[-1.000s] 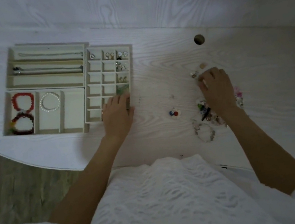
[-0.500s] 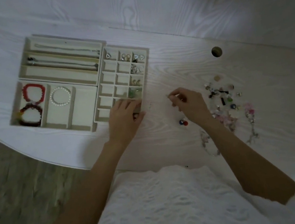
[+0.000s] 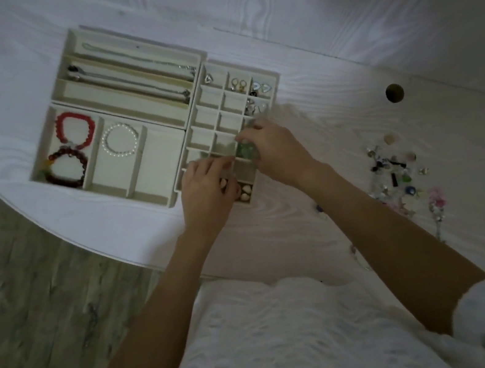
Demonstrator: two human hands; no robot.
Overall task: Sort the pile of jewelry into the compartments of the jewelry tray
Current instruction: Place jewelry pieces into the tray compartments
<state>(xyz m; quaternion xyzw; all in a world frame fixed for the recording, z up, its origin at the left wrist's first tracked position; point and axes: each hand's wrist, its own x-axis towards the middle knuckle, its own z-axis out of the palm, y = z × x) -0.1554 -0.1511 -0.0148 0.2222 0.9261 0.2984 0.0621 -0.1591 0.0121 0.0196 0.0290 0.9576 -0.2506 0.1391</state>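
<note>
The cream jewelry tray (image 3: 152,196) lies on the white table. Its long slots hold chain necklaces (image 3: 134,73). Near-left slots hold a red bracelet (image 3: 76,129), a dark beaded bracelet (image 3: 67,164) and a pearl bracelet (image 3: 120,139). My left hand (image 3: 207,193) rests on the near edge of the small-grid section. Over the grid's right column, my right hand (image 3: 277,151) pinches a small piece above the compartment holding green pieces (image 3: 244,150). The loose jewelry pile (image 3: 394,170) lies on the table to the right.
Earrings (image 3: 238,84) and heart pieces (image 3: 261,86) fill the grid's far cells; pale beads (image 3: 246,196) sit in a near cell. A round hole (image 3: 394,93) pierces the table at the far right. The table's curved edge (image 3: 99,241) drops to wooden floor on the left.
My right hand left the pile and travelled left to the tray's small grid, fingers pinched. The left hand stayed on the tray's near edge. The camera view shifted left.
</note>
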